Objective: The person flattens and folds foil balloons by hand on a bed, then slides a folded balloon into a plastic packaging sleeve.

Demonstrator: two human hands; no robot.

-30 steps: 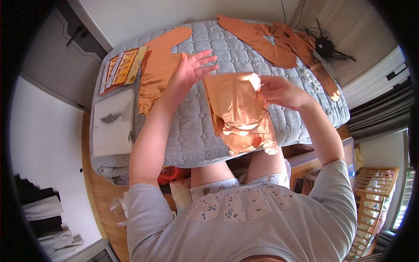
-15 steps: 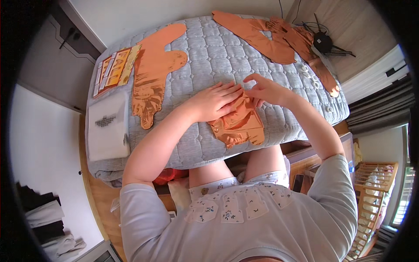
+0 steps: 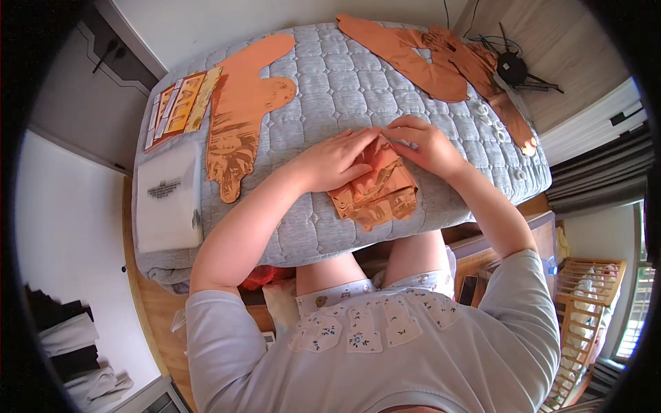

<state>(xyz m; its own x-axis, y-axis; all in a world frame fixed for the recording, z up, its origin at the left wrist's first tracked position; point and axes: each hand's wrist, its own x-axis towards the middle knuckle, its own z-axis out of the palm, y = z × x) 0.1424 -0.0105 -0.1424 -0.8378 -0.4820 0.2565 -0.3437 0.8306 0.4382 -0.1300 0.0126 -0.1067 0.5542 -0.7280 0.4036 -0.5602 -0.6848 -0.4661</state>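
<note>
Copper foil balloon (image 3: 375, 187) now lies flat on the quilted mattress (image 3: 330, 82); I see left hand (image 3: 334, 162) and right hand (image 3: 423, 144) pressing it, fingers open.

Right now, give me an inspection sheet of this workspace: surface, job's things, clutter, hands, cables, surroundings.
Surface: grey quilted mattress, a person seated at its near edge.
Job's things: folded copper foil balloon lying flat on the quilt.
Clutter: flat foil balloon at left; more foil balloons at the far right; packet of stickers; white pad.
Hands: left hand and right hand both press on the folded balloon's far end.
Cables: black cables beside a small black device, far right.
Surroundings: wooden floor, wooden crib, dark curtain.
</note>
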